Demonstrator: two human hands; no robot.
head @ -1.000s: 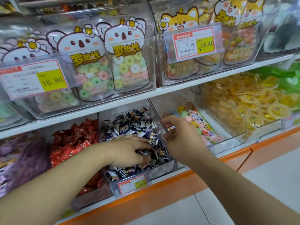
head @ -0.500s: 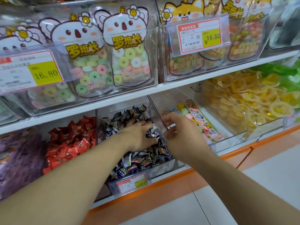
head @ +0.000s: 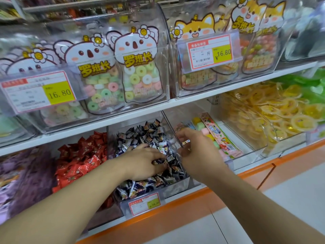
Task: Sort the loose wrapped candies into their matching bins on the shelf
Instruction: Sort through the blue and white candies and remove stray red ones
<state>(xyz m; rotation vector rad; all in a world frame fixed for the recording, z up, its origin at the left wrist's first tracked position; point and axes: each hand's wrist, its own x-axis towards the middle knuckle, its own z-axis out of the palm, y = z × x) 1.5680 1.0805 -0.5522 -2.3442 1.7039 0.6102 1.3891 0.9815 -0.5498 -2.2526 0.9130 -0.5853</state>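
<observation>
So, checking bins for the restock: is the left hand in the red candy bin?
No, the left hand rests on the dark-wrapped candies, one bin right of the red candies.

The fingertips of the left hand [head: 142, 162] are buried in the dark candies [head: 151, 138], so what is held, if anything, cannot be told. The fingers of the right hand [head: 197, 152] are turned away; only a small striped wrapper [head: 186, 142] is seen at them, and the grip itself is hidden. The print on the lower price tag [head: 144, 204] is too small and blurred to be read. The purple candies [head: 26, 175] are cut off by the left edge and smeared. The green packs [head: 309, 85] are cut off at the right edge. The top shelf [head: 70, 7] is blurred and cropped.
</observation>
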